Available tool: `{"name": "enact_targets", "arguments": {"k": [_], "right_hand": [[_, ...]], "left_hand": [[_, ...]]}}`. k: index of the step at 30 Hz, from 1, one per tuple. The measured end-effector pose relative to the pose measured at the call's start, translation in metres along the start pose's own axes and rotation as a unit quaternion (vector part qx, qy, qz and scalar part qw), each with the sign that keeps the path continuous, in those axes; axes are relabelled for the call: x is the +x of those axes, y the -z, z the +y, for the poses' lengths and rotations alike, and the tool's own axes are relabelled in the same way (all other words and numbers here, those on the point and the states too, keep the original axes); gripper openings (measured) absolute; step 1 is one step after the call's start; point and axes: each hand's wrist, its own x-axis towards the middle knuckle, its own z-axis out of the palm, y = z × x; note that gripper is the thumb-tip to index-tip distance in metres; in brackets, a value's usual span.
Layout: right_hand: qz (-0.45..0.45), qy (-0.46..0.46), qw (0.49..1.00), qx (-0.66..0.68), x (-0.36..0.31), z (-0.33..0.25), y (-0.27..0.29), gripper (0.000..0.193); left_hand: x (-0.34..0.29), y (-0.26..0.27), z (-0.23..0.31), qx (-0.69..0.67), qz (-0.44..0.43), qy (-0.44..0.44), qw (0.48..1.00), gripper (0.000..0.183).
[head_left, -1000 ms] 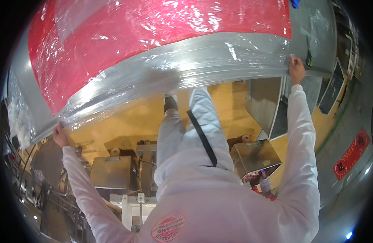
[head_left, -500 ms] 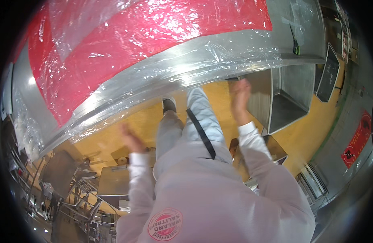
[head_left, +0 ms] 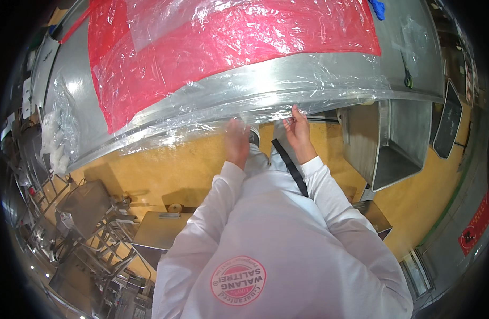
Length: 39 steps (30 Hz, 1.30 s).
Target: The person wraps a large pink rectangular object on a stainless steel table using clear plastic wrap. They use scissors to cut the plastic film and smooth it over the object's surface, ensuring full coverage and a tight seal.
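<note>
Clear plastic film (head_left: 329, 87) hangs over the near edge of a steel table (head_left: 255, 72), with red plastic sheeting (head_left: 218, 50) lying farther in. My right hand (head_left: 299, 135) is at the film's overhanging edge, its fingers apart and one reaching up to the film. Whether it touches the film I cannot tell. To its left, close to the same hanging edge, is my left hand (head_left: 237, 143). Motion smears its fingers, so their position is unclear.
Green-handled scissors (head_left: 408, 80) lie at the table's right, a blue item (head_left: 378, 8) at the back. Crumpled clear plastic (head_left: 61, 130) hangs at the left corner. An open steel bin (head_left: 398, 149) stands below on the right. Chairs (head_left: 85, 207) are at lower left.
Both hands have come closer together, nearer the middle of the table edge. The left hand has risen toward the film. The view has shifted, showing more of the table's left side.
</note>
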Motion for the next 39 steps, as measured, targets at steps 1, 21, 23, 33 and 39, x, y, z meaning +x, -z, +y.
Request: {"name": "enact_targets", "arguments": {"k": [1,21,23,33,39], "right_hand": [[-0.001,0.004,1.0,-0.001,-0.001,-0.001,0.0,0.027],[-0.018,0.026,0.995,-0.091,0.039,-0.058,0.056,0.034],[-0.025,0.01,0.994,-0.104,0.041,-0.062,0.049,0.034],[-0.011,-0.002,0.996,-0.087,0.032,-0.061,0.047,0.046],[-0.004,0.0,0.994,-0.108,0.037,-0.063,0.054,0.048]], "left_hand": [[0.002,0.012,-0.002,0.02,-0.048,-0.017,0.998,0.03],[-0.001,0.147,0.228,-0.001,0.178,-0.306,0.935,0.057],[-0.003,0.191,0.251,0.009,0.179,-0.345,0.921,0.058],[0.038,0.154,0.112,0.091,0.046,-0.135,0.986,0.047],[0.045,0.155,0.15,-0.04,0.124,-0.222,0.966,0.022]]}}
